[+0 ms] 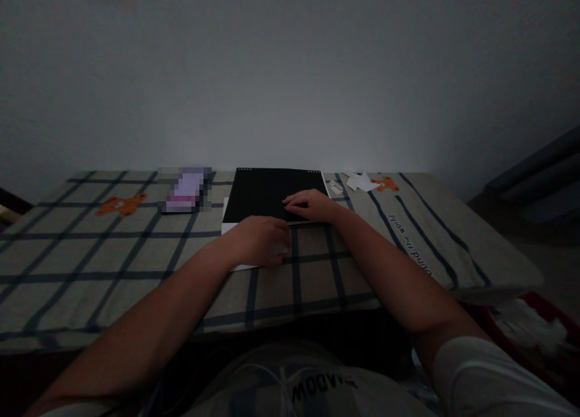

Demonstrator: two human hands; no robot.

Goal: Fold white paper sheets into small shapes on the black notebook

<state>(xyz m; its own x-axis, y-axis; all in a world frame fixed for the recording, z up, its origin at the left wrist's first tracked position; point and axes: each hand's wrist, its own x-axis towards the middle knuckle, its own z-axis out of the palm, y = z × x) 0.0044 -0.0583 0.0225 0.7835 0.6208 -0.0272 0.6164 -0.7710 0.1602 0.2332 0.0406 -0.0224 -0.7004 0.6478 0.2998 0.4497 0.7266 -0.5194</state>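
Observation:
A black square board (267, 190) lies on a white sheet (226, 223) on the checked cloth. My right hand (312, 204) rests flat on the board's near edge, fingers stretched out towards the left. Just in front of the board, my left hand (263, 240) is curled over something pale and small that I cannot make out. Its knuckles face the camera.
A blurred purple item (185, 190) lies left of the board. Several white paper scraps (357, 181) sit at the back right. The checked cloth (113, 254) with orange bears covers a surface against a plain wall. Its right edge (498, 266) drops off.

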